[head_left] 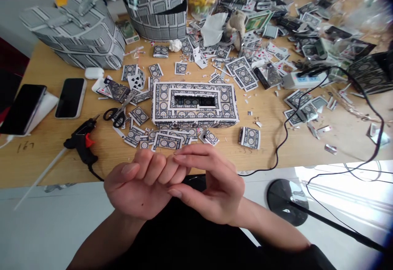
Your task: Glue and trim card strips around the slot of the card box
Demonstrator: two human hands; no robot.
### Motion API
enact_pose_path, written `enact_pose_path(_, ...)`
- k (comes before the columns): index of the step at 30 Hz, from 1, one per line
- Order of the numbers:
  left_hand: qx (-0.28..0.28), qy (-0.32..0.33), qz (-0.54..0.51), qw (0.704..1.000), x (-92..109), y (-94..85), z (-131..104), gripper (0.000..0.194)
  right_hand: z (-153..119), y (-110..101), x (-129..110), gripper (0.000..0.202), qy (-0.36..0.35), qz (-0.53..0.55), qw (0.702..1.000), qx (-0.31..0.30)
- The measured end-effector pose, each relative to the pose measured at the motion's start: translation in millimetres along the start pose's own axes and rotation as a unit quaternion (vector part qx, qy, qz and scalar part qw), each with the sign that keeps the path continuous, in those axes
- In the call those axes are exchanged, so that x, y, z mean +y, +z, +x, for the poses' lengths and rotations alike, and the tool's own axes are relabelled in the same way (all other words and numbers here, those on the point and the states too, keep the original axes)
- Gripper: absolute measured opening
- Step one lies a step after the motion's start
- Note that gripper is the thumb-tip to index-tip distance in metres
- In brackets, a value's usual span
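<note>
My left hand [144,188] is palm up with its fingers curled in, nothing visible inside them. Its little-finger side is pinched between the thumb and fingers of my right hand [211,184]. Both hands are in front of the table's near edge. Beyond them lies a box covered in playing cards [195,116], with a rectangular slot in its top. Loose and folded cards [167,141] are spread between the box and my hands. Black scissors [118,116] rest to the left of the box, and a black glue gun [81,141] with a white stick lies farther left.
Two phones [70,98] and a white earphone case [94,73] lie at the left. Card-covered bags [82,32] stand behind. Card piles and a power strip [305,80] are at the right, where a black cable [285,132] crosses the table. A lamp base [287,202] stands below.
</note>
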State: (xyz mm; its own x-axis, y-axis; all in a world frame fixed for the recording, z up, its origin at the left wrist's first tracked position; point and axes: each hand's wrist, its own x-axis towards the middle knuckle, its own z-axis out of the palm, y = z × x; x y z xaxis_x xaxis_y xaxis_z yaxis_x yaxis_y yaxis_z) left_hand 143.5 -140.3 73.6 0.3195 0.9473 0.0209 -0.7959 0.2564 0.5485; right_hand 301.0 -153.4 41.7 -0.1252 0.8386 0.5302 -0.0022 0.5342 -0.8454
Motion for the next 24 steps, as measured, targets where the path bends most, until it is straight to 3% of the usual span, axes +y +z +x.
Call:
enact_pose_path(3,0.025,-0.029,0.155,0.987,15.1,-7.1,-5.4,0.058,-0.8,-13.4,4.6,0.051,0.023,-0.018,1.0,-0.012)
enact_pose_path(5,0.066,-0.022,0.347,0.935,35.5,-15.1,-11.3,0.053,-3.3,-27.6,10.4,0.046,0.047,-0.045,0.998,0.007)
enact_pose_path(7,0.145,-0.018,0.552,0.821,62.0,-24.3,-14.6,0.041,-6.3,-42.0,16.7,0.039,0.073,-0.082,0.993,0.036)
enact_pose_path(10,0.221,-0.047,0.807,0.546,102.7,-39.1,-7.7,0.018,-9.2,-55.4,23.0,0.035,0.092,-0.107,0.988,0.066)
enact_pose_path(12,0.167,-0.095,0.886,0.421,123.1,-49.2,5.1,0.023,-9.5,-56.2,23.7,0.035,0.092,-0.103,0.988,0.068)
enact_pose_path(14,0.111,-0.133,0.927,0.332,134.6,-58.5,21.0,0.033,-8.4,-52.0,21.5,0.035,0.081,-0.096,0.99,0.059)
enact_pose_path(19,0.037,-0.178,0.968,0.171,133.4,-71.1,54.9,0.045,-3.1,-43.1,13.5,0.034,0.045,-0.08,0.995,0.027)
enact_pose_path(21,0.016,-0.19,0.972,0.136,129.6,-72.6,62.6,0.051,-1.1,-45.7,12.4,0.032,0.046,-0.089,0.995,0.024)
enact_pose_path(24,-0.002,-0.195,0.975,0.109,127.5,-76.5,69.1,0.052,1.7,-54.4,12.1,0.028,0.057,-0.11,0.992,0.026)
